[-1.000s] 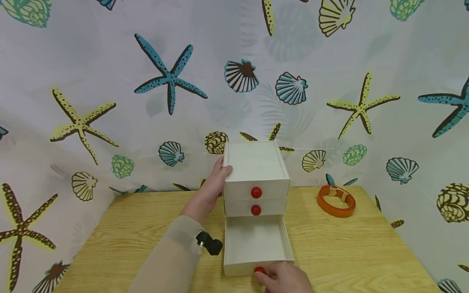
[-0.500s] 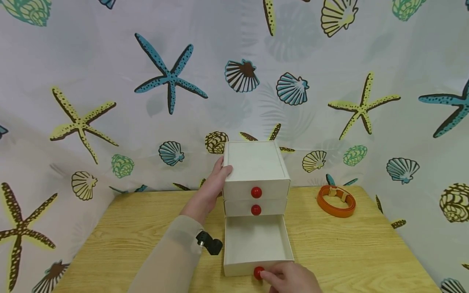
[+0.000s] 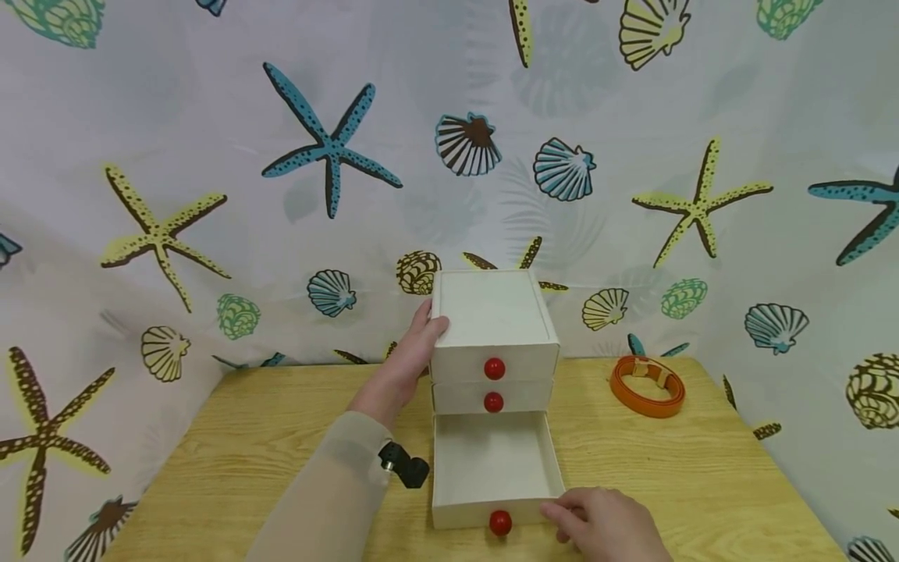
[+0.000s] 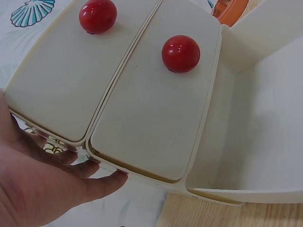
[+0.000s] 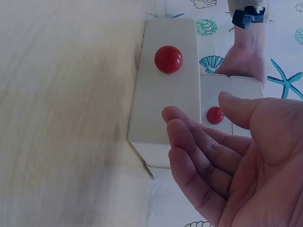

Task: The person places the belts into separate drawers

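Note:
A small white drawer cabinet stands on the wooden table, with red round knobs on its drawers. The upper two drawers are closed. The bottom drawer is pulled far out and its inside is bare. My left hand rests against the cabinet's left side, thumb at the top edge; in the left wrist view its fingers lie along the side wall. My right hand is beside the bottom drawer's front right corner, off the bottom red knob. In the right wrist view its fingers are loosely bent, holding nothing.
A coiled orange belt with a gold-coloured buckle lies on the wooden table right of the cabinet. Behind and at both sides hangs a white cloth printed with starfish and shells.
My right hand has let go of the bottom drawer's knob and moved right to the drawer's front corner. The left hand and the drawer have stayed in place.

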The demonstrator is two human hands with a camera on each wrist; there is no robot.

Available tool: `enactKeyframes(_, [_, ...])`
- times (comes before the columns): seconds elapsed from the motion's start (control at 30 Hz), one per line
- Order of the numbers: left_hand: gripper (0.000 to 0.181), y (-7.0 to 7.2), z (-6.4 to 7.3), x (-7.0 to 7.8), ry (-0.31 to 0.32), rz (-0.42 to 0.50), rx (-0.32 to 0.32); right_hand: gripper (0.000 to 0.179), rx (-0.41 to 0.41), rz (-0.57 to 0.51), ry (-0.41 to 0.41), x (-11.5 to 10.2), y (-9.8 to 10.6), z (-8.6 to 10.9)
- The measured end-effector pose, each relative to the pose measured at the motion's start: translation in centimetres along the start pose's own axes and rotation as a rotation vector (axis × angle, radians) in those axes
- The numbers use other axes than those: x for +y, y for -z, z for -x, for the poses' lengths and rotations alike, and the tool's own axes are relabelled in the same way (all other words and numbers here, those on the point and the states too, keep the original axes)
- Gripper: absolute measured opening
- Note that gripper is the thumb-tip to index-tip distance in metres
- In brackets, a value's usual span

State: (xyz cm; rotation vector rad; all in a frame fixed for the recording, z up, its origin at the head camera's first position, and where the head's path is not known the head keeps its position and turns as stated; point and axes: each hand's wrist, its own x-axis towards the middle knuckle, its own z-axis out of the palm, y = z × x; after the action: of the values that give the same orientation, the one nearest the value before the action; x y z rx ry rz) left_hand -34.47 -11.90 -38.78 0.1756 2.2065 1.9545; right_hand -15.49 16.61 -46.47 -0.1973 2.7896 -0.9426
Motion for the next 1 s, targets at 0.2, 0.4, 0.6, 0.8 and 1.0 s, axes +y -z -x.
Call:
enactKeyframes(0.2, [0.079, -0.1, -0.1, -0.1, 0.005, -0.01, 0.008, 0.037, 0.061, 0.051, -0.086, 0.0, 1.4, 0.0])
enactKeyframes(0.4, [0.079, 0.0, -0.2, 0.0, 0.011, -0.004, 0.01, 0.037, 0.104, 0.098, -0.101, 0.4, 2.7, -0.5])
enactKeyframes(0.6, [0.08, 0.0, -0.2, 0.0, 0.009, 0.005, 0.005, 0.041, 0.185, 0.177, -0.072, 0.9, 4.0, -1.1])
enactKeyframes(0.8, [0.079, 0.0, -0.2, 0.0, 0.012, 0.008, 0.003, 0.051, 0.25, 0.221, -0.033, 1.9, 5.0, -1.8])
enactKeyframes(1.0, [0.079, 0.1, -0.2, -0.1, 0.012, 0.008, 0.005, 0.062, 0.303, 0.261, 0.028, 3.4, 6.0, -2.9])
